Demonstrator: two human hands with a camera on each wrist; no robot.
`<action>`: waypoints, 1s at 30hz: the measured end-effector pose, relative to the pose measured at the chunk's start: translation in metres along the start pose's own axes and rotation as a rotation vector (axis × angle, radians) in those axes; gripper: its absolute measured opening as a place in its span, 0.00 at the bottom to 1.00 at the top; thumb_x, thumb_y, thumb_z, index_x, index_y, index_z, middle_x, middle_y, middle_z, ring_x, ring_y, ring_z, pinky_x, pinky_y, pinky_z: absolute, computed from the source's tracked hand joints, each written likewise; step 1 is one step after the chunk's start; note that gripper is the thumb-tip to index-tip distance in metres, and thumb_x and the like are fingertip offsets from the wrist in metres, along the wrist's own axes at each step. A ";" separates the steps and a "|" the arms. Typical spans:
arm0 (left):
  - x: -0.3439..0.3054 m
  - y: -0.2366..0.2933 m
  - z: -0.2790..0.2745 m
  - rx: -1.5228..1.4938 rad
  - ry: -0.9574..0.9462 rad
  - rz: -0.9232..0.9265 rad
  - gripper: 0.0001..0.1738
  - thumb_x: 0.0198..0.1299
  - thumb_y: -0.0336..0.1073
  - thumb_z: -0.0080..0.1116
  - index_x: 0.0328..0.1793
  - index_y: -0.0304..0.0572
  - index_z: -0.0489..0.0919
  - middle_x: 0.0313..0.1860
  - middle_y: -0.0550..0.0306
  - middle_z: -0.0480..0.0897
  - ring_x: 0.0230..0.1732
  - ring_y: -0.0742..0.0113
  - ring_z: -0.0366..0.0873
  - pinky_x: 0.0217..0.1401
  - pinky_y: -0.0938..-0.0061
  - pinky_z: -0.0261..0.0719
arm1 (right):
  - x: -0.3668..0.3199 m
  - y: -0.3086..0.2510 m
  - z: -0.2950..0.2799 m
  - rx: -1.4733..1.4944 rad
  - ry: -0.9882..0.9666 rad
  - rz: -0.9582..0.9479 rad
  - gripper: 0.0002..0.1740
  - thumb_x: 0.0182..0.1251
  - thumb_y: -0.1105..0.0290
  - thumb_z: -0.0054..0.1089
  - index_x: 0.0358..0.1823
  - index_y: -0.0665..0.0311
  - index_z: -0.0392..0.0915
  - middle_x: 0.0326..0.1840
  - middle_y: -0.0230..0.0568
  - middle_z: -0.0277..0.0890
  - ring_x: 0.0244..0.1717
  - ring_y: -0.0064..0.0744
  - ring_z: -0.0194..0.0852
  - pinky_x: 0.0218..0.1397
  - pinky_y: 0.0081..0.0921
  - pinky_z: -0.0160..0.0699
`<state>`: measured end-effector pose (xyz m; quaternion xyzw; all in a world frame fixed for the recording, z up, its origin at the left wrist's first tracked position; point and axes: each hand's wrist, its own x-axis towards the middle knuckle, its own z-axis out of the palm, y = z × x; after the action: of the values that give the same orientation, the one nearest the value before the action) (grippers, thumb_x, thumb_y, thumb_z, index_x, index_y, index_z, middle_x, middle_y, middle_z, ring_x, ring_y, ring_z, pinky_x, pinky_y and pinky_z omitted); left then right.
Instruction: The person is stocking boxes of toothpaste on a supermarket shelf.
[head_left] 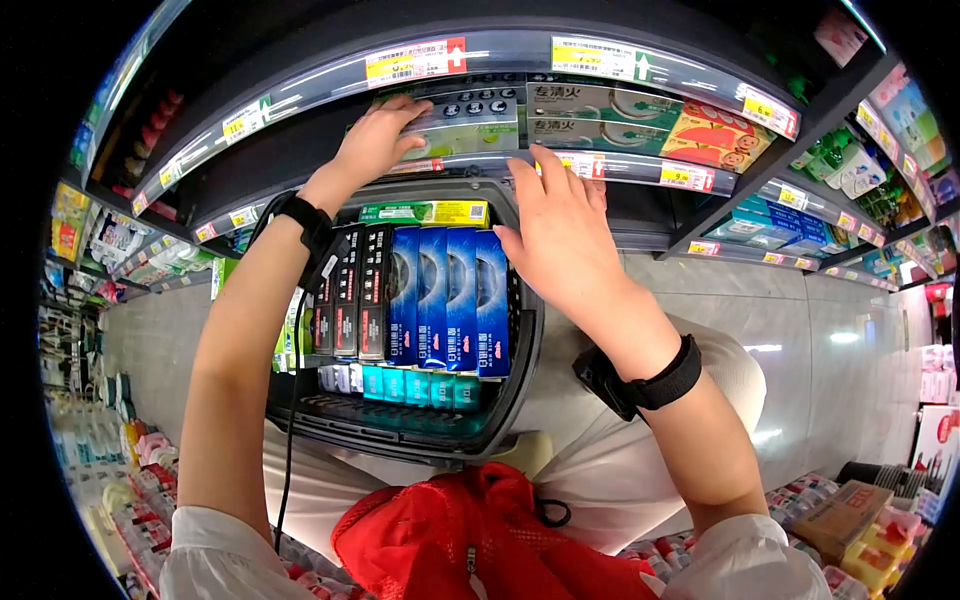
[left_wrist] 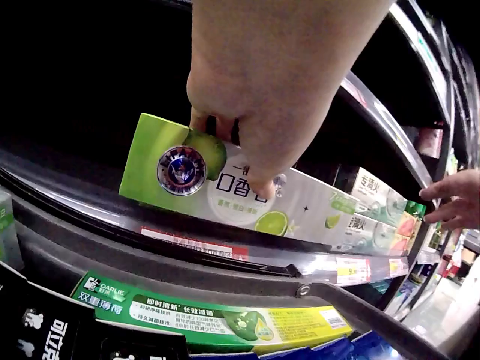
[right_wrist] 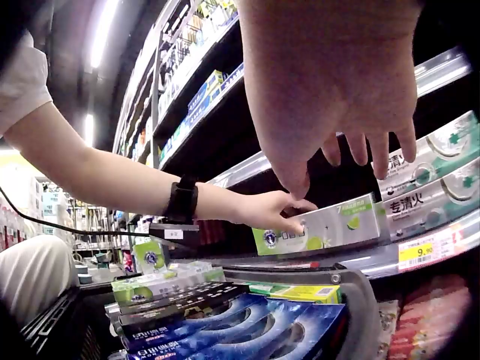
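Note:
In the left wrist view my left hand (left_wrist: pixel 255 112) pinches a green and white toothpaste box (left_wrist: pixel 300 214) with lime pictures, at the front of a shelf. The head view shows that hand (head_left: pixel 375 145) on the box (head_left: pixel 465 135), left of stacked white and green boxes (head_left: pixel 600 120). My right hand (head_left: pixel 565 225) is over the shelf edge below those boxes, fingers spread and holding nothing. In the right wrist view the right hand (right_wrist: pixel 334 97) hangs above the lime box (right_wrist: pixel 337 225), apart from it.
A dark basket (head_left: pixel 525 330) below the shelf holds blue boxes (head_left: pixel 432 300), black boxes (head_left: pixel 375 290), teal boxes (head_left: pixel 410 387) and a green and yellow box (head_left: pixel 425 212). Red and orange boxes (head_left: pixel 715 140) are on the shelf at right. A red bag (head_left: pixel 480 530) lies on the lap.

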<state>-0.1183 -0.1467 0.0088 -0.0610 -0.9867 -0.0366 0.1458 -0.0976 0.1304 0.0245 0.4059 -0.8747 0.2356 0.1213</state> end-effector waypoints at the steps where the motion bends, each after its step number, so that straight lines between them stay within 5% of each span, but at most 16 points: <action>1: 0.002 -0.001 0.000 0.001 -0.010 -0.009 0.28 0.52 0.38 0.58 0.61 0.45 0.69 0.57 0.45 0.69 0.58 0.48 0.66 0.60 0.64 0.64 | 0.000 0.000 0.000 0.002 -0.011 0.007 0.33 0.49 0.67 0.63 0.57 0.67 0.61 0.60 0.52 0.57 0.60 0.49 0.58 0.63 0.46 0.55; 5: 0.013 -0.008 0.009 0.047 -0.029 -0.034 0.28 0.53 0.39 0.57 0.62 0.51 0.68 0.58 0.53 0.68 0.61 0.54 0.64 0.62 0.65 0.64 | 0.000 0.002 0.008 0.003 0.057 -0.048 0.31 0.46 0.69 0.64 0.53 0.70 0.64 0.57 0.54 0.59 0.56 0.49 0.62 0.59 0.47 0.59; 15: 0.025 -0.009 0.031 0.113 0.055 0.086 0.26 0.54 0.39 0.56 0.61 0.50 0.69 0.56 0.53 0.69 0.58 0.53 0.65 0.62 0.65 0.63 | 0.004 -0.003 0.020 -0.019 -0.027 -0.075 0.31 0.47 0.68 0.64 0.54 0.69 0.63 0.58 0.54 0.58 0.57 0.49 0.61 0.60 0.49 0.59; 19: 0.048 -0.004 0.026 0.120 0.074 -0.054 0.26 0.60 0.55 0.45 0.60 0.52 0.70 0.63 0.52 0.65 0.63 0.54 0.61 0.64 0.64 0.60 | 0.006 -0.008 0.022 -0.004 -0.062 -0.089 0.33 0.47 0.68 0.64 0.55 0.69 0.62 0.59 0.53 0.58 0.58 0.49 0.61 0.60 0.49 0.59; 21: 0.050 -0.001 0.022 -0.067 0.172 -0.063 0.24 0.58 0.49 0.48 0.54 0.38 0.71 0.51 0.39 0.74 0.53 0.44 0.70 0.55 0.60 0.66 | 0.007 -0.011 0.022 0.002 -0.101 -0.086 0.33 0.47 0.68 0.64 0.56 0.68 0.61 0.59 0.53 0.58 0.58 0.48 0.61 0.61 0.49 0.58; 22: 0.066 -0.011 0.031 -0.094 0.111 -0.125 0.27 0.60 0.53 0.42 0.53 0.38 0.73 0.51 0.40 0.74 0.53 0.43 0.70 0.56 0.61 0.65 | 0.008 -0.011 0.023 0.003 -0.112 -0.084 0.33 0.47 0.68 0.64 0.56 0.68 0.61 0.59 0.53 0.58 0.58 0.48 0.61 0.61 0.48 0.59; 23: 0.078 -0.011 0.038 -0.067 0.346 -0.078 0.25 0.59 0.54 0.43 0.47 0.40 0.75 0.44 0.42 0.77 0.47 0.45 0.73 0.50 0.60 0.69 | 0.009 -0.010 0.024 0.002 -0.122 -0.081 0.33 0.47 0.68 0.63 0.56 0.68 0.61 0.59 0.53 0.58 0.57 0.48 0.61 0.61 0.48 0.59; 30: 0.109 -0.031 0.059 -0.048 0.324 -0.136 0.25 0.60 0.54 0.41 0.52 0.42 0.71 0.49 0.43 0.73 0.51 0.47 0.70 0.54 0.61 0.66 | 0.013 -0.009 0.034 -0.013 -0.202 -0.046 0.34 0.46 0.69 0.65 0.56 0.68 0.61 0.60 0.53 0.58 0.56 0.50 0.63 0.59 0.40 0.62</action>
<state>-0.2424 -0.1606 -0.0171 0.0091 -0.9510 -0.0793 0.2988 -0.0994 0.1000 0.0034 0.4467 -0.8743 0.1852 0.0406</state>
